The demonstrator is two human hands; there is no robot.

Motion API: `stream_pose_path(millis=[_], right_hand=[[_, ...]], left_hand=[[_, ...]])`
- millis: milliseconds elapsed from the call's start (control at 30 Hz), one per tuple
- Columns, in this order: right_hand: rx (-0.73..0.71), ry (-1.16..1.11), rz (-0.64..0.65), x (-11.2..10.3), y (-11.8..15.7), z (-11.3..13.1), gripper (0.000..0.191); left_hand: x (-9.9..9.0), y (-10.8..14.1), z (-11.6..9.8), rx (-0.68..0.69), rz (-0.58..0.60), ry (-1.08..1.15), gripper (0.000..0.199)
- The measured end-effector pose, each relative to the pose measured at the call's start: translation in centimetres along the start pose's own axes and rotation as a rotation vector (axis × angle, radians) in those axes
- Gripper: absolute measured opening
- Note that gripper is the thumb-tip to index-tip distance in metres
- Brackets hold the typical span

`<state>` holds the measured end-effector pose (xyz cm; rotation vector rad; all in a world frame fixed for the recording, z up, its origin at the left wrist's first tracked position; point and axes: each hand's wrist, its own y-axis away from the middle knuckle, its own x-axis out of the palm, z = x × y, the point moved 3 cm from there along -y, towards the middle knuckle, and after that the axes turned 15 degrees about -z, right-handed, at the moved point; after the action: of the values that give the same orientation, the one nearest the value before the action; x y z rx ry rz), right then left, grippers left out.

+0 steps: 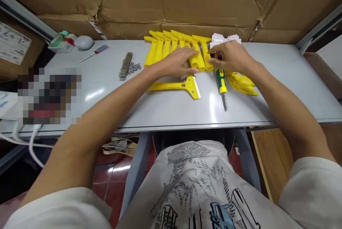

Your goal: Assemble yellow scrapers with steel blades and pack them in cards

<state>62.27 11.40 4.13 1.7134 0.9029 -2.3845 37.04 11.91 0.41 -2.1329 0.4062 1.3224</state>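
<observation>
My left hand (pixel 178 61) lies over the row of yellow scraper handles (pixel 158 49), its fingers spread on the tubes near the right part of the row. My right hand (pixel 231 56) is at the right end of the row, fingers curled around something dark that I cannot make out. Just below my left hand, a yellow scraper (pixel 173 86) with a metal blade lies flat, blade to the right. A green and yellow screwdriver (pixel 222 83) rests below my right hand, tip toward me. Flat yellow pieces (pixel 242 84) are heaped beside it, partly under my right forearm.
Metal blades (pixel 125 66) and small screws (pixel 134 67) lie left of centre. Further left are a thin screwdriver (pixel 93 53), a grey mouse (pixel 83 42) and a small box (pixel 62 43). White labels (pixel 217 39) sit behind my right hand. Cardboard (pixel 165 1) lines the table's back.
</observation>
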Motion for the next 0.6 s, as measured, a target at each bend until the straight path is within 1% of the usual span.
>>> stream_pose_path(millis=[67, 100, 167, 233, 267, 300, 333, 400, 467, 533, 600], right_hand=[[-0.01, 0.02, 0.005, 1.1, -0.7, 0.9, 0.045], [-0.009, 0.024, 0.001, 1.5, -0.9, 1.3, 0.043], [-0.002, 0.025, -0.006, 1.9, -0.8, 1.7, 0.043], [-0.003, 0.043, -0.002, 1.9, -0.4, 2.0, 0.051], [-0.01, 0.057, 0.003, 1.9, -0.2, 2.2, 0.057], [-0.02, 0.072, 0.006, 1.9, 0.0, 2.4, 0.062], [-0.032, 0.084, 0.007, 2.0, 0.1, 2.5, 0.066], [-0.051, 0.102, -0.002, 2.3, 0.3, 2.8, 0.065], [-0.058, 0.111, -0.025, 2.7, 0.4, 2.9, 0.064], [-0.064, 0.106, -0.046, 3.2, 0.3, 2.9, 0.066], [-0.085, 0.086, -0.058, 3.3, 0.4, 3.1, 0.066]], left_hand=[[-0.4, 0.4, 0.6, 0.012, -0.004, 0.022, 0.09], [-0.9, 0.7, 1.1, 0.015, -0.014, 0.022, 0.089], [-2.6, 1.4, 2.5, 0.006, -0.046, 0.001, 0.088], [-4.8, 2.6, 4.3, -0.027, -0.08, -0.047, 0.089], [-5.8, 3.2, 5.1, -0.057, -0.081, -0.07, 0.086], [-6.7, 3.8, 5.9, -0.084, -0.079, -0.081, 0.082], [-7.3, 4.4, 6.4, -0.12, -0.067, -0.088, 0.082], [-7.6, 5.3, 6.7, -0.185, -0.03, -0.073, 0.086], [-7.3, 5.6, 6.0, -0.233, -0.017, -0.025, 0.089], [-6.7, 5.5, 5.0, -0.263, -0.035, 0.027, 0.09], [-6.7, 5.3, 4.5, -0.278, -0.055, 0.069, 0.093]])
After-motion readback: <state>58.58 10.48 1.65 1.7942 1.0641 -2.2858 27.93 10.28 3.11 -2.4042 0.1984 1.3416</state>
